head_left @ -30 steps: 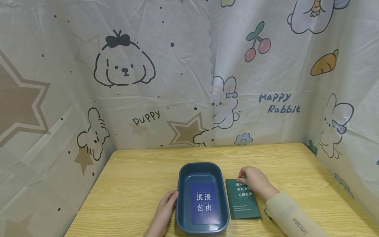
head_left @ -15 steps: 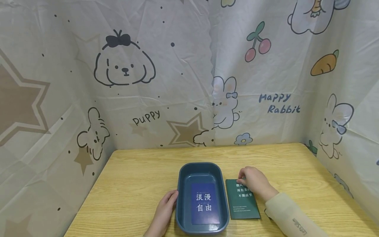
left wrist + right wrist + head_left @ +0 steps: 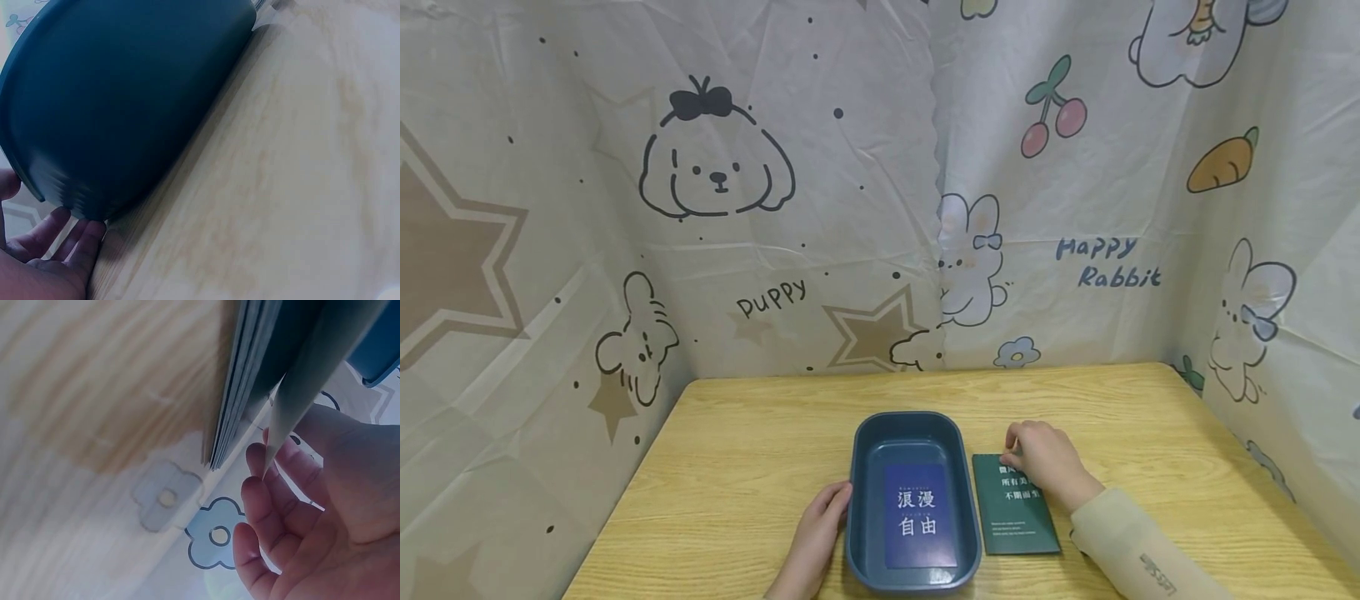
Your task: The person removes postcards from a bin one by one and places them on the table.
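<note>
In the head view, a dark blue tray [image 3: 907, 437] holds a purple booklet [image 3: 921, 546] with white Chinese characters. My left hand [image 3: 812, 537] is at the tray's left side; the left wrist view has its fingertips [image 3: 94, 230] against the outer wall and the thumb by the rim. Right of the tray lies a green booklet [image 3: 1017, 521] with white print. My right hand [image 3: 1051, 462] pinches its far edge. In the right wrist view, a green sheet [image 3: 306, 381] is held between thumb and fingers, raised away from a stack of thin layers [image 3: 240, 381].
The wooden table [image 3: 760, 442] is enclosed at the back and sides by a cream curtain [image 3: 850, 208] with cartoon prints. The tray stands close to the green booklet's left edge. A pale sleeve [image 3: 1138, 542] covers the right forearm.
Both hands and the tray stay almost in place. The green booklet's near right corner, which showed a slight dark edge a second ago, now looks flatter, and its top has shifted very slightly.
</note>
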### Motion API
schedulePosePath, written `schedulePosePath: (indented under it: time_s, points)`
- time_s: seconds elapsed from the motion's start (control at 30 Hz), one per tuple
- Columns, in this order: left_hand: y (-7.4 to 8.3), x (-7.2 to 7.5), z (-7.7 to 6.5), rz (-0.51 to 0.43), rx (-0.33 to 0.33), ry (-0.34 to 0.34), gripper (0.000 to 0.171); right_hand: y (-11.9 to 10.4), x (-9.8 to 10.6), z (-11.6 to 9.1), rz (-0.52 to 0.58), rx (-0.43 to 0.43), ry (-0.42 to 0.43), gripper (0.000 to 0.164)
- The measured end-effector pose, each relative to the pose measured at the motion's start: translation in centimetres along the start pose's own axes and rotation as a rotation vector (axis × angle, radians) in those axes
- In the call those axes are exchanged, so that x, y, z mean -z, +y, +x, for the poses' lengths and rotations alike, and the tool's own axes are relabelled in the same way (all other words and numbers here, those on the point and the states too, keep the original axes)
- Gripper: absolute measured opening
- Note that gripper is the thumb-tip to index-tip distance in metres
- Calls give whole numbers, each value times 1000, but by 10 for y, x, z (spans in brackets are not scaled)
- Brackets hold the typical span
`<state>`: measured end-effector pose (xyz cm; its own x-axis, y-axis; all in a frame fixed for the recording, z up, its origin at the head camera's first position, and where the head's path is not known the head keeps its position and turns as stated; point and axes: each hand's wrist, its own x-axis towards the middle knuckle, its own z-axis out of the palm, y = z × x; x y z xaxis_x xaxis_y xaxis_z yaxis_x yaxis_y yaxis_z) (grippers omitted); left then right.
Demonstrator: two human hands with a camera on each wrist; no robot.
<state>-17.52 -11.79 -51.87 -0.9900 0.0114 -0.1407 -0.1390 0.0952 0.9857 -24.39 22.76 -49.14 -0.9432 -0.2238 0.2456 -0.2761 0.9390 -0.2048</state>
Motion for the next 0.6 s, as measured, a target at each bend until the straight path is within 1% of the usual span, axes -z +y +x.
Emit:
schedulePosePath:
  time_s: [0.13,0.2,0.37,0.6]
  points:
    - [1,0,0,7,-5,7,60,-1,2,0,-15,12,8,24]
    - [1,-1,0,8,6,15,59,-2,2,0,-21,14,8,24]
    - [-1,0,2,-3,13,8,57,-1,-1,-1,-41,15,12,26]
    - [-1,0,0,-7,-5,4,60,-1,-4,-2,-46,6,11,26]
